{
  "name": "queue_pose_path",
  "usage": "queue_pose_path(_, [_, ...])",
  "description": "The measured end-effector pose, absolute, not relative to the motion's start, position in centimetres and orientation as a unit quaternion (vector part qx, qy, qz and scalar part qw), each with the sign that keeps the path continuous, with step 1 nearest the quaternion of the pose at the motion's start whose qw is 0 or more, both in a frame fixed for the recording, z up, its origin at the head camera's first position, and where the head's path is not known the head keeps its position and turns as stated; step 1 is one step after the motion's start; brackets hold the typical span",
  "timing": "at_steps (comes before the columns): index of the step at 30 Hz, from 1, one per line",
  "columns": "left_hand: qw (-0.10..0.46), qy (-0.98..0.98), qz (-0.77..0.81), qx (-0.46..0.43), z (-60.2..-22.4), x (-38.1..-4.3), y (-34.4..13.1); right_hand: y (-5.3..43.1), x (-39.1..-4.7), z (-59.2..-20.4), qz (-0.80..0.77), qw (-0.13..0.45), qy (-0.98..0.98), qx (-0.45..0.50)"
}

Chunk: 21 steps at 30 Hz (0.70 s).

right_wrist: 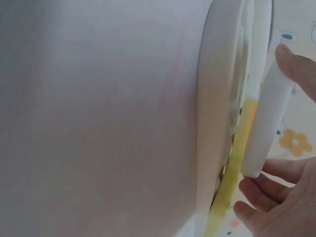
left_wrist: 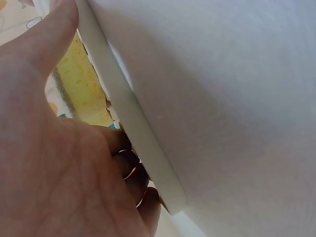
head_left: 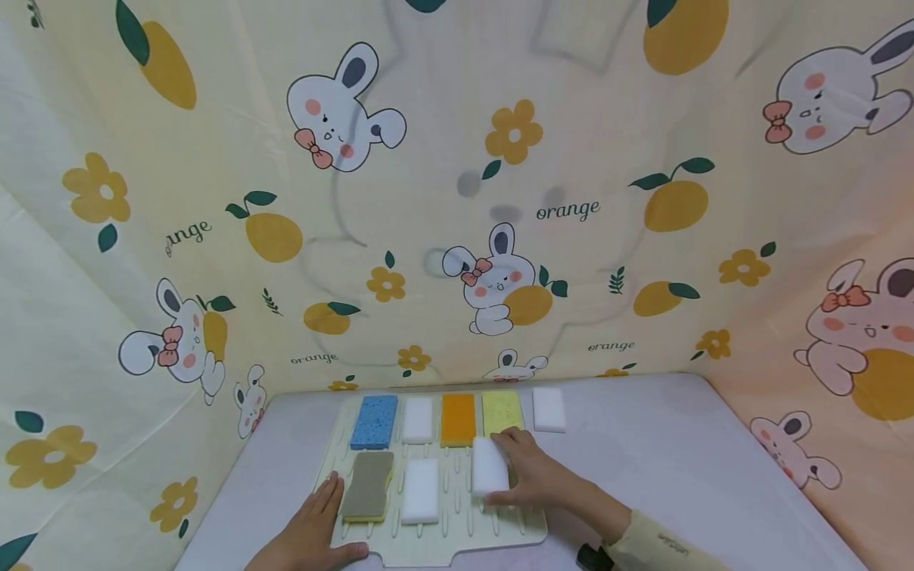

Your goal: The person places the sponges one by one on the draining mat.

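Note:
A cream ridged drying mat (head_left: 464, 547) lies on the table with sponges in two rows. My left hand (head_left: 309, 523) rests at its front left corner, fingers along the left edge and thumb by the front edge; the left wrist view shows the fingertips against the mat's rim (left_wrist: 133, 113). My right hand (head_left: 535, 476) holds a white sponge (head_left: 489, 468) between thumb and fingers over the front row. In the right wrist view that white sponge (right_wrist: 269, 118) is tilted and raised off the mat. Beside it in the front row are another white sponge (head_left: 420, 492) and a grey-topped yellow scrub sponge (head_left: 367, 488).
The back row holds a blue sponge (head_left: 374, 422), a white sponge (head_left: 417, 420), an orange sponge (head_left: 458, 420) and a yellow sponge (head_left: 503, 411). Off the mat, at the back right, lies a white sponge (head_left: 549, 410). A printed curtain (head_left: 428, 159) hangs behind the table.

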<state>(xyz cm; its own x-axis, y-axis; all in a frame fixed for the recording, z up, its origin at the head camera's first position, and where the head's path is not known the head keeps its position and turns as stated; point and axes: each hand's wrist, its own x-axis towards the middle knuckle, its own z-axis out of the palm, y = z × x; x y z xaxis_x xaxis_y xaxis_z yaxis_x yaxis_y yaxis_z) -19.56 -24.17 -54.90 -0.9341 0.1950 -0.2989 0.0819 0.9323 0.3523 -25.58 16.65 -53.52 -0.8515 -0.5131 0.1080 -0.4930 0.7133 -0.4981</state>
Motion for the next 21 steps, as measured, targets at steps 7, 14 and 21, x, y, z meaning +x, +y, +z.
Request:
queue_pose_path(7, [0.166, 0.969, 0.167, 0.073, -55.2, -19.6, -24.3, 15.5, -25.1, -53.1, -0.253, 0.021, 0.922, -0.291])
queue_pose_path(14, [0.164, 0.97, 0.165, 0.074, -55.0, -19.5, -24.3, 14.3, -24.9, -53.5, -0.233, 0.035, 0.923, -0.304])
queue_pose_path(21, [0.162, 0.969, 0.167, 0.078, -54.6, -19.3, -24.1, 13.7, -24.8, -53.6, -0.213, 0.053, 0.928, -0.3])
